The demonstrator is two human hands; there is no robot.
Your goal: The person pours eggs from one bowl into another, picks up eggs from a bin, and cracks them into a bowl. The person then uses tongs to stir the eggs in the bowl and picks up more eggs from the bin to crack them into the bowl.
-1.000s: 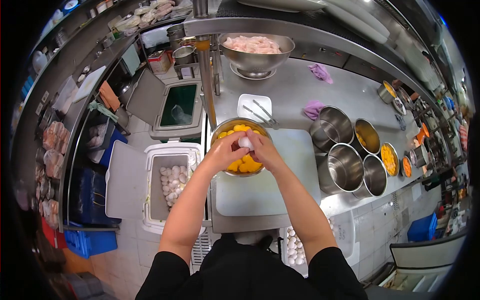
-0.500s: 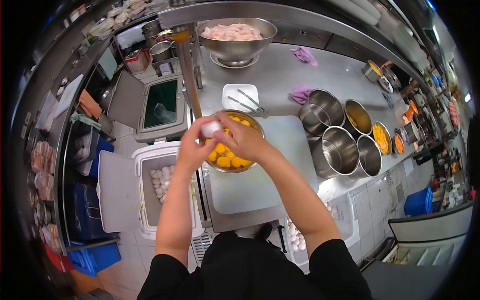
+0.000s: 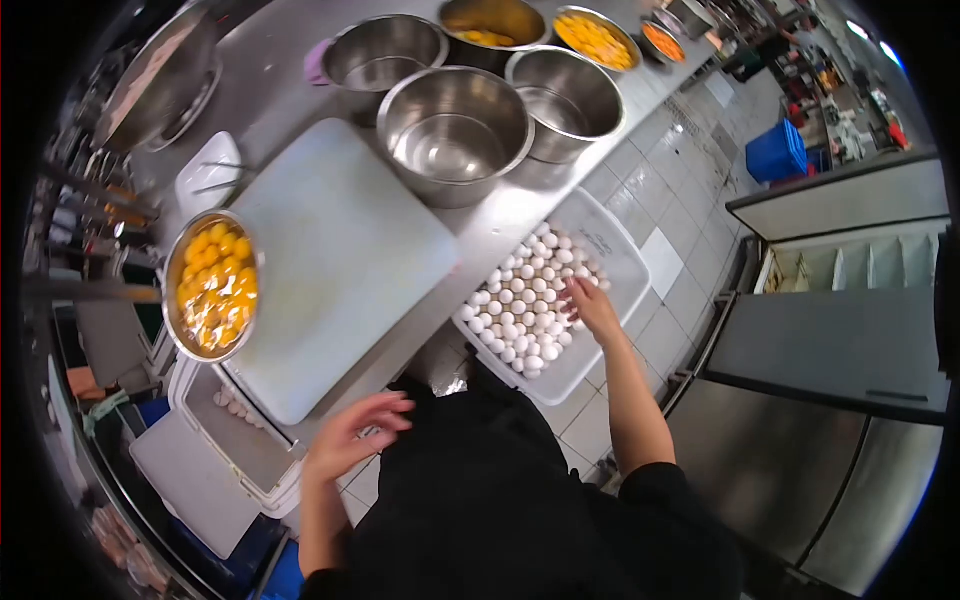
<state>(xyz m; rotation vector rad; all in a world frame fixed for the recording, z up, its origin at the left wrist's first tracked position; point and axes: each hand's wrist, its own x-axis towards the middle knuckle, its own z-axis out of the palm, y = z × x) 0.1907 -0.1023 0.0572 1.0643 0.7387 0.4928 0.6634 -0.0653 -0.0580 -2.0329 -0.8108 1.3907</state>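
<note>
A clear plastic bin (image 3: 630, 262) full of white eggs (image 3: 522, 296) stands low beside the counter. My right hand (image 3: 590, 308) is over the bin's right side, its fingers bent down at the eggs; whether it has an egg is hidden. My left hand (image 3: 358, 432) hangs in front of my body, empty, fingers apart, near the cutting board's lower corner. The pale cutting board (image 3: 335, 250) lies on the steel counter. A steel bowl of egg yolks (image 3: 215, 285) sits at its left edge.
Steel pots (image 3: 455, 135) line the counter's far side, beside a bowl of yellow food (image 3: 597, 40). Tongs lie on a white tray (image 3: 210, 172). An open bin with eggshells (image 3: 245, 430) is at lower left. Refrigerator doors (image 3: 810, 350) stand at right.
The view has turned right. My hands have parted and left the yolk bowl, where they held a white egg. The right has moved to the egg bin; the left has come back empty.
</note>
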